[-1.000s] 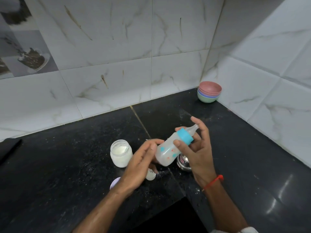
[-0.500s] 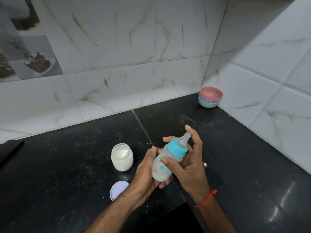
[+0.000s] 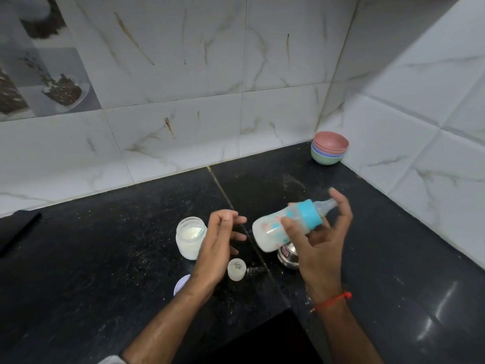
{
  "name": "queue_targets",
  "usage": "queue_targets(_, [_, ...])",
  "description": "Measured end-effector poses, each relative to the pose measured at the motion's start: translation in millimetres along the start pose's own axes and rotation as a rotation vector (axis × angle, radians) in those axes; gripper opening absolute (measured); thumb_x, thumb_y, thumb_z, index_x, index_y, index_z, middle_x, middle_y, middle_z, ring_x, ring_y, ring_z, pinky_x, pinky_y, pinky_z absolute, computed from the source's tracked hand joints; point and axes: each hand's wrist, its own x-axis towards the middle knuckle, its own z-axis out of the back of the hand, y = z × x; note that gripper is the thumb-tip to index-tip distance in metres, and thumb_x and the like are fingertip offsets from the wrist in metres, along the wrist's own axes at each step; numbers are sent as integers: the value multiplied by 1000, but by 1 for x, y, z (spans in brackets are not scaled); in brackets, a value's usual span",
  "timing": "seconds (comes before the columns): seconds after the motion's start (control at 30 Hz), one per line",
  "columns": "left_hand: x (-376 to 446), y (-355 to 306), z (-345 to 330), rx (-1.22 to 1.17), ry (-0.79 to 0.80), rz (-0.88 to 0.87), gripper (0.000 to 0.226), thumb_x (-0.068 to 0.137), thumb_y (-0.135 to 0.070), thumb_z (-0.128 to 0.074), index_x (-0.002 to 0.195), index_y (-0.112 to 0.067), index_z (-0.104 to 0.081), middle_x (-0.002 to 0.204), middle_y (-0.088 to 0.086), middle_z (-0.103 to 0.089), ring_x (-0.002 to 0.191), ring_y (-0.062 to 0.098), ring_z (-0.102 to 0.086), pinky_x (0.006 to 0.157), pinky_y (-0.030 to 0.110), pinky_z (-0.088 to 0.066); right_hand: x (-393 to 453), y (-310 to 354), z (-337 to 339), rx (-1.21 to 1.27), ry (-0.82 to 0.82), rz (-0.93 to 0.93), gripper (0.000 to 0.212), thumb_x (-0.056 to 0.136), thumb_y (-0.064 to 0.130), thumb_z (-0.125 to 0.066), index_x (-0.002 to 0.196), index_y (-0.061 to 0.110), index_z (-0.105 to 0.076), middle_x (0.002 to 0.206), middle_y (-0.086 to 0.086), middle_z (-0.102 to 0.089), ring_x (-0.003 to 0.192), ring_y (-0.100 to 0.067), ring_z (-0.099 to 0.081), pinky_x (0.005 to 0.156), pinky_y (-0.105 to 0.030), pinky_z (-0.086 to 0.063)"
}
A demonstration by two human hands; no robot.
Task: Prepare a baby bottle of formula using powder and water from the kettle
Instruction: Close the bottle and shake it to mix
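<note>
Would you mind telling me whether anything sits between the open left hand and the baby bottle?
Nothing visible does. The left hand is open beside the bottle, which the right hand holds tilted above the counter; only bare air separates them. The powder jar stands on the hand's far side.

The right hand (image 3: 319, 241) covers part of the baby bottle (image 3: 284, 227), which is motion-blurred so its printed marks cannot be read. A steel vessel (image 3: 288, 257) shows only partly beneath bottle and hand. The left hand (image 3: 216, 244) hides one side of the powder jar (image 3: 189, 237) and most of a round lid (image 3: 181, 284). A dark object (image 3: 18, 229) is cut off at the left edge.
</note>
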Motion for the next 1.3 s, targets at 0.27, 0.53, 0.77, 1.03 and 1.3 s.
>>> queue_targets(0.27, [1, 2, 13, 88, -59, -61, 34, 99, -60, -36, 109, -38, -60, 118, -18, -71, 100, 13, -72, 85, 43, -55, 1, 4, 1, -343, 25, 530, 80, 79, 14, -87, 139, 33, -36, 135, -11, -59, 122, -33, -62, 103, -47, -52])
queue_targets(0.53, [-2, 2, 13, 142, -22, -97, 31, 96, -54, -46, 109, -31, -63, 115, -17, -71, 99, 4, -71, 83, 19, -49, 4, -4, 4, -342, -39, 496, 81, 79, 12, -88, 136, 38, -36, 132, -13, -59, 121, -38, -61, 99, -55, -53])
queue_targets(0.77, [-3, 3, 13, 207, -31, -181, 30, 95, -54, -50, 108, -33, -66, 108, -17, -70, 98, 11, -69, 85, 17, -52, 0, 1, -1, -351, 41, 477, 90, 74, 3, -89, 135, 49, -43, 130, -6, -62, 119, -35, -64, 97, -55, -54])
queue_targets(1.03, [5, 4, 11, 333, -38, -272, 14, 102, -27, -64, 115, -32, -64, 107, -11, -68, 94, 8, -65, 69, 20, -50, 0, -7, -6, -380, 115, 397, 87, 77, 9, -88, 139, 47, -40, 136, -3, -60, 126, -26, -61, 104, -49, -52])
queue_targets(1.3, [12, 8, 10, 365, -27, -287, 26, 99, -20, -69, 117, -37, -61, 108, -8, -69, 95, 8, -67, 69, 25, -53, 4, -7, -11, -478, 212, 322, 82, 78, 14, -88, 138, 43, -39, 139, 4, -58, 128, -12, -58, 106, -37, -51])
